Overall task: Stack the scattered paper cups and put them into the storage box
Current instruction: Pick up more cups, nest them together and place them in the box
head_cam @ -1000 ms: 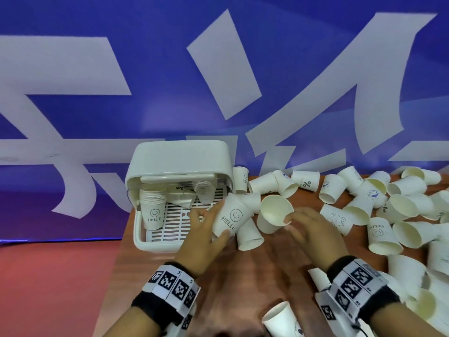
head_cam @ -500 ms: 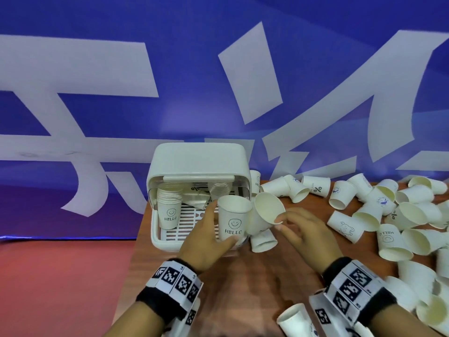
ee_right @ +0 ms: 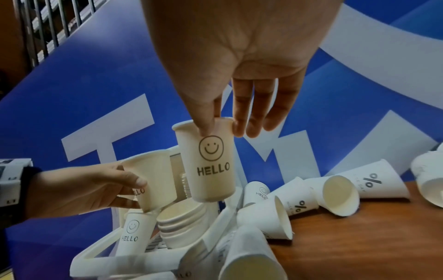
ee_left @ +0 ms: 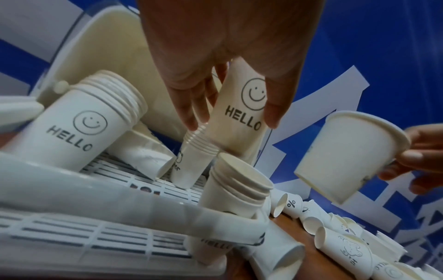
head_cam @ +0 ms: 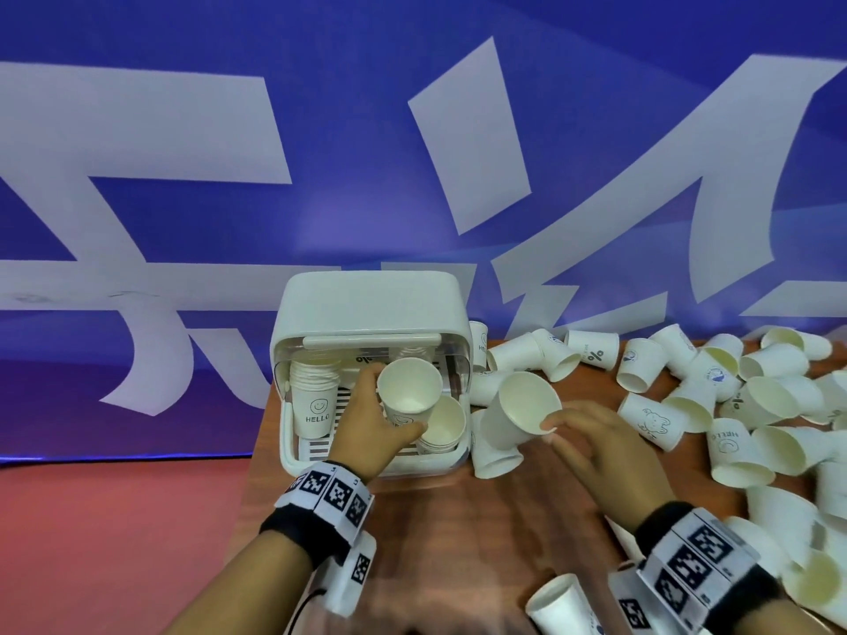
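The white storage box stands open at the table's left end, lid raised. Inside are a tall stack of HELLO cups at the left and a short stack at the front right. My left hand grips a single HELLO cup just above the short stack, mouth up. My right hand pinches the rim of another HELLO cup, held tilted in the air beside the box's right wall.
Several loose paper cups lie scattered over the right half of the wooden table. One cup lies near the front edge by my right wrist. A blue banner hangs behind; red floor lies left of the table.
My left hand has carried its cup from in front of the box to above the short stack inside. My right hand has lifted its cup and brought it closer to the box.
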`<state>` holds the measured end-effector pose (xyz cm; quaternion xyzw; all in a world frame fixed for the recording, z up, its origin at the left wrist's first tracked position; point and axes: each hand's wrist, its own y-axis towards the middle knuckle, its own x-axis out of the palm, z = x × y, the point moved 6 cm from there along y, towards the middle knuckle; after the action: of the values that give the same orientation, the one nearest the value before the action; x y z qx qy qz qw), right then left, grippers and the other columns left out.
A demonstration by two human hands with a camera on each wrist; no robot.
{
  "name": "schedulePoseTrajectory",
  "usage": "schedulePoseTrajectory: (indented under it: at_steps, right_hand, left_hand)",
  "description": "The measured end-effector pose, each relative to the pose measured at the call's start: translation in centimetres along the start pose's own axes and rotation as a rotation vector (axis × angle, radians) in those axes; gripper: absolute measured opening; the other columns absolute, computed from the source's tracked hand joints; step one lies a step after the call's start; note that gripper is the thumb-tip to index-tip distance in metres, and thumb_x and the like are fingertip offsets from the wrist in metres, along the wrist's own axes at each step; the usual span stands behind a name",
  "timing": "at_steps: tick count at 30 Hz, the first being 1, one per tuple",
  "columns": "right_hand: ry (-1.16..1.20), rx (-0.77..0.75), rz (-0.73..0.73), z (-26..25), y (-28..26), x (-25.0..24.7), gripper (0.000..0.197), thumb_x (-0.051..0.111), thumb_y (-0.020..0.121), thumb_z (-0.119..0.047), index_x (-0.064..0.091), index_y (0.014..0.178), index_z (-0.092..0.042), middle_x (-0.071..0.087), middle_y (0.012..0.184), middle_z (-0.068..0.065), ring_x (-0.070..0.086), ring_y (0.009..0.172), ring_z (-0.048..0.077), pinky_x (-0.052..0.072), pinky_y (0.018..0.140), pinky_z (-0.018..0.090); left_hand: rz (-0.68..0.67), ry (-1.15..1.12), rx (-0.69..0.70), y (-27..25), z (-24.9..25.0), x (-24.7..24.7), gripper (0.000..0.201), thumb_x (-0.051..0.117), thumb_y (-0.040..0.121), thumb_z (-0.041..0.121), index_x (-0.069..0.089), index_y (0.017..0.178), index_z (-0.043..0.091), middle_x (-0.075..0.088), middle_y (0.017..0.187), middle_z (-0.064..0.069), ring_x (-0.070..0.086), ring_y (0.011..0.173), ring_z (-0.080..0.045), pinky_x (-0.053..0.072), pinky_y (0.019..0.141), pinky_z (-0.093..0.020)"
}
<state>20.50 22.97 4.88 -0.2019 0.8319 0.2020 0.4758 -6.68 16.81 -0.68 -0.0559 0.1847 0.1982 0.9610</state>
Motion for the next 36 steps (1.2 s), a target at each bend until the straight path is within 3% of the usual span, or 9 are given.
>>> schedulePoseTrajectory:
  at_steps: [2, 5, 6, 10, 13, 18, 27, 32, 36]
  right_hand:
    - [-0.029, 0.030, -0.016, 0.7, -0.7, -0.1, 0.012, 0.066, 0.084, -0.025, 0.066, 0.095, -0.029, 0.062, 0.103, -0.011, 0.058, 0.096, 0.013, 0.050, 0.075, 0.031]
    - [-0.059, 0.047, -0.023, 1.3, -1.1, -0.3, 0.013, 0.067, 0.083, -0.023, 0.067, 0.095, -0.028, 0.062, 0.103, -0.011, 0.059, 0.095, 0.013, 0.047, 0.072, 0.027]
    - [-0.064, 0.054, -0.021, 1.4, -1.1, -0.4, 0.013, 0.067, 0.084, -0.023, 0.067, 0.096, -0.027, 0.062, 0.102, -0.011, 0.059, 0.094, 0.013, 0.047, 0.072, 0.027]
    - [-0.061, 0.057, -0.005, 1.5, -1.0, -0.5, 0.012, 0.062, 0.086, -0.032, 0.067, 0.095, -0.026, 0.063, 0.101, -0.009, 0.059, 0.091, 0.014, 0.047, 0.070, 0.027]
    - [-0.068, 0.052, -0.028, 1.6, -1.0, -0.3, 0.029, 0.047, 0.084, -0.048, 0.066, 0.095, -0.028, 0.063, 0.101, -0.010, 0.058, 0.091, 0.012, 0.045, 0.071, 0.025]
    - [-0.081, 0.084, -0.062, 1.9, -1.0, 0.2, 0.012, 0.066, 0.084, -0.027, 0.067, 0.095, -0.028, 0.062, 0.102, -0.009, 0.058, 0.093, 0.015, 0.045, 0.072, 0.026]
    - [-0.080, 0.103, -0.094, 1.8, -0.7, 0.7, 0.014, 0.065, 0.085, -0.029, 0.067, 0.098, -0.028, 0.062, 0.104, -0.010, 0.057, 0.098, 0.014, 0.043, 0.074, 0.024]
    - [-0.079, 0.059, -0.072, 0.7, 0.0, 0.5, 0.017, 0.063, 0.086, -0.030, 0.066, 0.101, -0.026, 0.063, 0.106, -0.010, 0.058, 0.099, 0.014, 0.047, 0.077, 0.027]
    - [-0.028, 0.003, -0.049, -1.7, 1.6, 0.8, 0.018, 0.059, 0.089, -0.034, 0.063, 0.105, -0.027, 0.062, 0.107, -0.011, 0.057, 0.098, 0.011, 0.048, 0.078, 0.029]
  left_hand:
    - [-0.008, -0.017, 0.014, 0.3, 0.1, 0.7, 0.074, 0.085, 0.061, 0.019, 0.037, 0.115, 0.030, 0.050, 0.109, 0.018, 0.053, 0.102, -0.010, 0.049, 0.087, -0.030]
    - [-0.047, -0.017, 0.023, 0.6, 0.4, 1.9, 0.072, 0.085, 0.063, 0.017, 0.036, 0.114, 0.032, 0.050, 0.106, 0.022, 0.052, 0.095, -0.001, 0.043, 0.072, -0.007]
    - [-0.065, -0.006, 0.024, 0.6, 0.5, 2.2, 0.072, 0.084, 0.063, 0.015, 0.036, 0.113, 0.033, 0.050, 0.104, 0.022, 0.052, 0.093, -0.001, 0.041, 0.068, -0.006]
    - [-0.087, 0.035, 0.005, 0.5, 0.0, 3.3, 0.070, 0.083, 0.064, 0.015, 0.036, 0.114, 0.030, 0.052, 0.105, 0.011, 0.053, 0.093, -0.013, 0.040, 0.073, -0.023]
    - [-0.113, 0.063, 0.020, 0.6, -0.5, 4.1, 0.070, 0.083, 0.065, 0.019, 0.035, 0.115, 0.029, 0.051, 0.108, 0.006, 0.052, 0.095, -0.015, 0.041, 0.076, -0.025]
    - [-0.186, 0.151, -0.015, 0.8, -1.6, 4.9, 0.090, 0.084, 0.064, 0.019, 0.028, 0.135, 0.020, 0.039, 0.125, 0.004, 0.042, 0.114, -0.012, 0.033, 0.092, -0.019]
    - [-0.299, 0.190, -0.115, 0.5, -3.7, 5.7, 0.081, 0.078, 0.071, 0.024, 0.031, 0.137, 0.028, 0.044, 0.132, -0.001, 0.050, 0.117, -0.022, 0.043, 0.100, -0.040]
    - [-0.332, 0.202, -0.127, 0.9, -3.9, 5.5, 0.084, 0.080, 0.069, 0.022, 0.030, 0.137, 0.028, 0.046, 0.131, -0.002, 0.051, 0.116, -0.021, 0.043, 0.101, -0.039]
    - [-0.335, 0.229, -0.112, 0.8, -4.0, 4.5, 0.093, 0.079, 0.070, 0.025, 0.023, 0.144, 0.031, 0.037, 0.144, -0.001, 0.040, 0.129, -0.021, 0.035, 0.108, -0.039]
